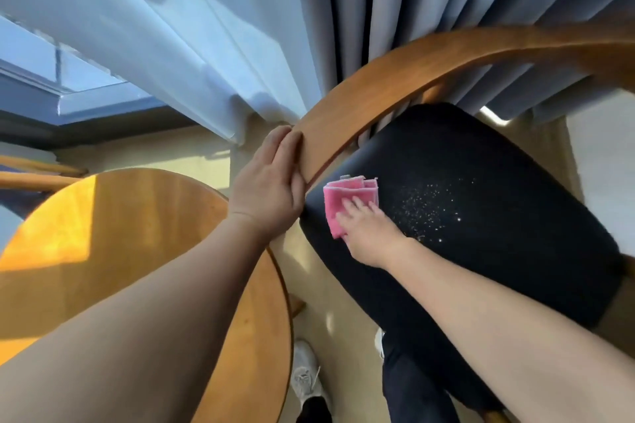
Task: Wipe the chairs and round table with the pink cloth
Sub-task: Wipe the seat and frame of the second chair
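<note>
— Far left first?

— At lower left, the round table [120, 233], sunlit across its top. Not under the cloth yet.

— Then toward the centre?

— The left hand [271, 182], clasped round the near end of the curved chair rail [378, 79], thumb on the front face. Bracing the chair, by the look of it.

— And the pink cloth [347, 196]?

— Just right of centre, folded, flat on the left part of the dark chair seat [498, 233], close under the rail. Pinned there by the right hand [367, 227]: fingers straight and spread on top, pressing down, not curled round it.

— Long axis?

— Roughly up and down the frame, with the far edge poking out beyond the fingertips.

— Key to the next stroke?

— Pale specks [429, 209], scattered over the seat just right of cloth and hand, touching neither. Probably calls for a sweep rightward across the frame, broadside on. Right hand plainly the nearer; left one taken up with the rail.

— Progress?

— Early, at a guess: seat partly done at best, table yet to come.
</note>
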Motion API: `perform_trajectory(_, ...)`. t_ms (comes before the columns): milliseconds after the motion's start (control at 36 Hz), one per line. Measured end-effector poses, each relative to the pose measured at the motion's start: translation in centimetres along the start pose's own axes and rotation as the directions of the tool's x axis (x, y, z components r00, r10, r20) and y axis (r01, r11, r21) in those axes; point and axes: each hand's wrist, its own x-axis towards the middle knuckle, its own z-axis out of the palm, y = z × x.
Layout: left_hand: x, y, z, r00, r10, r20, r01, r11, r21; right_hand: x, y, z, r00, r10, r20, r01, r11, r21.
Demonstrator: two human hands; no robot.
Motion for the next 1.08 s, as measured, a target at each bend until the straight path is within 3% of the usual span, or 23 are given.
perform_trajectory(56, 0.1, -0.1, 0.1, 1.0, -0.003, 0.002, 0.003, 1.0, 0.002, 0.1, -0.5, 1.7, 1.0, -0.001, -0.022, -0.001, 0.996, -0.094)
perform_trajectory(167, 0.3, -0.1, 0.3, 1.0, 0.025, 0.008, -0.025, 1.0, 0.007, 1.2, -0.6, 2.3, 0.969, 0.044, -0.245, -0.04, 0.999, 0.02)
perform_trajectory(333, 0.5, -0.5, 0.7, 0.999, 0.053, 0.008, -0.054, 0.997, 0.052, 4.7, 0.5, 4.8, 0.969, 0.088, -0.231, -0.112, 0.99, -0.09)
perform_trajectory(583, 0.5, -0.3, 0.5, 0.997, 0.072, -0.001, -0.072, 0.996, 0.045, 9.9, -0.3, 1.4, 0.886, 0.075, -0.458, -0.098, 0.995, -0.027)
perform_trajectory(667, 0.6, -0.4, 0.7, 0.988, 0.148, -0.036, -0.146, 0.988, 0.053, 9.7, -0.5, 2.8, 0.847, 0.079, -0.525, -0.093, 0.996, -0.001)
perform_trajectory(861, 0.3, -0.7, 0.8, 0.939, 0.342, 0.029, -0.343, 0.932, 0.118, 5.7, -2.5, 10.3, 0.883, -0.022, -0.47, -0.018, 0.997, -0.081)
perform_trajectory(1084, 0.1, -0.5, 0.8, 0.929, 0.363, 0.075, -0.371, 0.91, 0.183, 2.6, -2.6, 14.5, 0.921, -0.047, -0.386, -0.023, 0.984, -0.175)
